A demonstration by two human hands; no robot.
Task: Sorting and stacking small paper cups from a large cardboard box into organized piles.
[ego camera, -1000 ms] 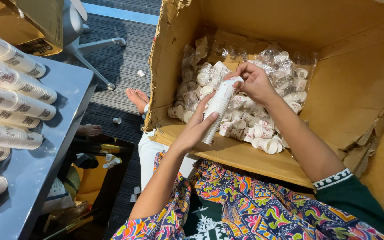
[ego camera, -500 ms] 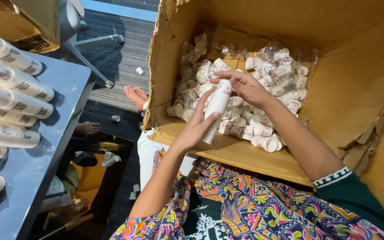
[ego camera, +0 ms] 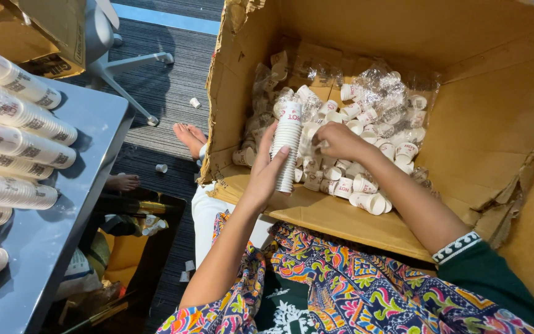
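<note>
Gripping cup stack, left hand, right hand seemingly closed among loose cups, cardboard box

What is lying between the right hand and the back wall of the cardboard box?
In the head view, loose small paper cups and crumpled clear plastic wrap lie between the right hand and the back wall of the cardboard box.

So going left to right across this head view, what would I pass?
Wrapped cup stacks on the grey table → chair base → bare foot → left hand holding a cup stack → right hand among loose cups → box wall.
</note>
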